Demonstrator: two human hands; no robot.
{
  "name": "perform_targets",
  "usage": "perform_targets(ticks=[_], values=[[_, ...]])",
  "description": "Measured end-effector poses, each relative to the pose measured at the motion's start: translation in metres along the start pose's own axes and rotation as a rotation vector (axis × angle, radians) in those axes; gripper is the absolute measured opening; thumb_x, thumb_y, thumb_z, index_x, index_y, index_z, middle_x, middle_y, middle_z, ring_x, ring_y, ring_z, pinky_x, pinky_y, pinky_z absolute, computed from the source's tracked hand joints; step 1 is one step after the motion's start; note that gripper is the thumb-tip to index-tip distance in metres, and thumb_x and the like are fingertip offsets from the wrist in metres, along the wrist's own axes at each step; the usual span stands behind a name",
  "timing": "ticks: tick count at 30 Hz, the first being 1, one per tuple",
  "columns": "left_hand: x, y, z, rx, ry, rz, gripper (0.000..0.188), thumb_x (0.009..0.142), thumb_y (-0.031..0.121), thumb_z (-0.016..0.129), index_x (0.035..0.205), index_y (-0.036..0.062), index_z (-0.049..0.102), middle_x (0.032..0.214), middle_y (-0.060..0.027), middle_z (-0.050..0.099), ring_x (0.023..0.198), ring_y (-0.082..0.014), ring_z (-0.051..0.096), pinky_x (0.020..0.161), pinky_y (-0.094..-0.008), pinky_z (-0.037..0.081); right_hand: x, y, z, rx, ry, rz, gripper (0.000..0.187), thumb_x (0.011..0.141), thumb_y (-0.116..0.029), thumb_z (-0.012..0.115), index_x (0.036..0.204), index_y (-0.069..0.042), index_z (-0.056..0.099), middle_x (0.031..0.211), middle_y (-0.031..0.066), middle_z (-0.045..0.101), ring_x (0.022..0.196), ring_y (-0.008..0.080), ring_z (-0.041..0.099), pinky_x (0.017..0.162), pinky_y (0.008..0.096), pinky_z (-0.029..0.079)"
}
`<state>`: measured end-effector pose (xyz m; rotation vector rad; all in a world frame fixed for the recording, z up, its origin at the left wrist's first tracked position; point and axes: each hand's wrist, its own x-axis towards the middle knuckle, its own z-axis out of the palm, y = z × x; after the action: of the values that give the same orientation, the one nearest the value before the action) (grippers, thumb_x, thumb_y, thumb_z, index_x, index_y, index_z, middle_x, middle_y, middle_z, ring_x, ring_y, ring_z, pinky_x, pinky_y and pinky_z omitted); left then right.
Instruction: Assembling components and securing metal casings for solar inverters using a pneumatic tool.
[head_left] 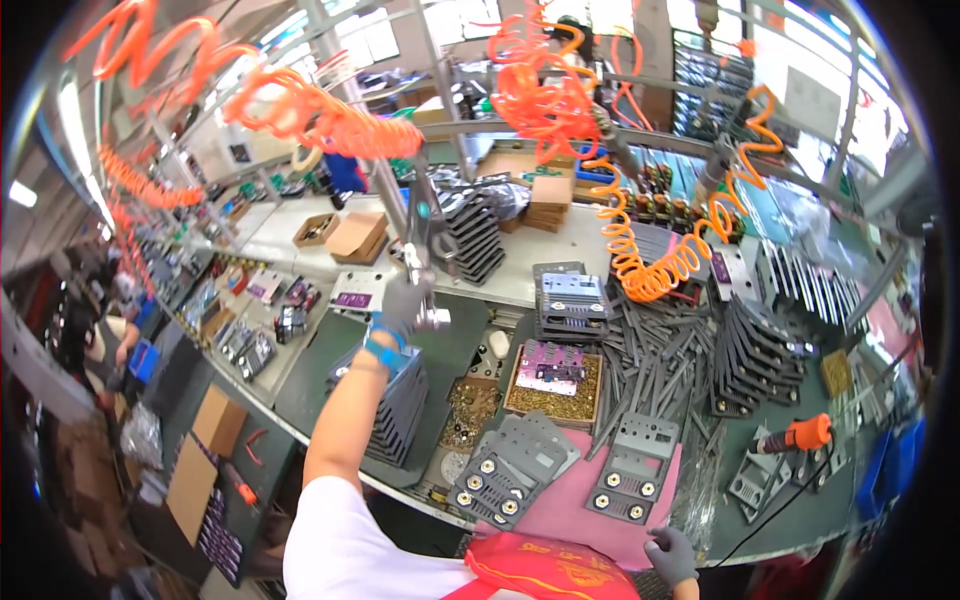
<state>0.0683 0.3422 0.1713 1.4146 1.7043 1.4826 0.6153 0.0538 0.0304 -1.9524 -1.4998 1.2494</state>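
My left hand (402,303), in a grey glove with a blue band at the wrist, reaches up and grips a silver air tool (416,262). The tool hangs below an orange coiled hose (330,115). At the table's front edge my right hand (672,553), in a dark grey glove, is empty with its fingers loosely bent and apart. Just beyond it a grey metal plate (634,462) with brass-coloured fittings lies on a pink sheet (575,500). Left of that, overlapping grey plates (515,465) carry similar fittings.
A tray of small brass parts (590,398) holds a purple circuit board (552,366). Loose grey strips (650,350) are heaped beside it. Stacked brackets (755,360) stand at right, near an orange-and-black power tool (800,435) with a cable. More stacked plates (398,410) stand under my left forearm.
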Motion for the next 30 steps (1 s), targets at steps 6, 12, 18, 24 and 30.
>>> perform_targets(ticks=[6,12,18,24,30], values=[[0.158,0.067,0.055,0.040,0.182,0.150,0.025,0.080,0.025,0.066,0.082,-0.0003,0.065,0.067,-0.0063,0.063,0.058,-0.0175,0.059,0.055,-0.0332,0.048,-0.043,0.031,0.028,-0.021,0.071,0.163,0.031,0.078,-0.020,0.068,0.104,-0.004,0.068,0.090,0.0106,0.069,0.080,0.0175,0.066,0.075,0.0303,0.053],[0.216,0.047,0.086,0.443,0.330,0.209,0.039,0.079,0.030,0.066,0.098,-0.0039,0.063,0.081,-0.0203,0.068,0.072,-0.0319,0.066,0.066,-0.0425,0.050,-0.093,0.092,0.062,-0.023,0.270,0.283,0.032,0.077,-0.024,0.070,0.103,-0.006,0.069,0.090,0.0120,0.070,0.084,0.0213,0.068,0.079,0.0332,0.053],[0.268,-0.078,0.060,0.795,0.275,0.531,0.046,0.082,0.035,0.065,0.106,-0.0048,0.061,0.092,-0.0218,0.067,0.082,-0.0357,0.063,0.074,-0.0451,0.048,-0.071,0.059,0.051,-0.007,0.382,0.140,0.023,0.078,-0.027,0.065,0.089,-0.008,0.067,0.090,0.0156,0.066,0.085,0.0330,0.064,0.076,0.0405,0.052],[0.226,-0.060,0.100,0.130,0.026,0.138,0.043,0.089,0.033,0.064,0.113,-0.0026,0.058,0.094,-0.0088,0.062,0.077,-0.0180,0.057,0.069,-0.0345,0.048,-0.001,0.076,-0.006,-0.260,0.596,0.205,0.029,0.078,-0.017,0.062,0.106,-0.008,0.063,0.111,0.0163,0.059,0.104,0.0336,0.057,0.090,0.0401,0.047],[0.134,-0.072,0.087,0.049,-0.097,0.130,0.032,0.092,0.030,0.059,0.105,0.0009,0.061,0.080,-0.0012,0.061,0.065,-0.0095,0.051,0.056,-0.0261,0.041,0.082,0.160,-0.070,-0.665,0.841,-0.004,0.048,0.075,-0.005,0.059,0.123,-0.011,0.055,0.125,0.0181,0.051,0.117,0.0360,0.049,0.104,0.0431,0.037]])
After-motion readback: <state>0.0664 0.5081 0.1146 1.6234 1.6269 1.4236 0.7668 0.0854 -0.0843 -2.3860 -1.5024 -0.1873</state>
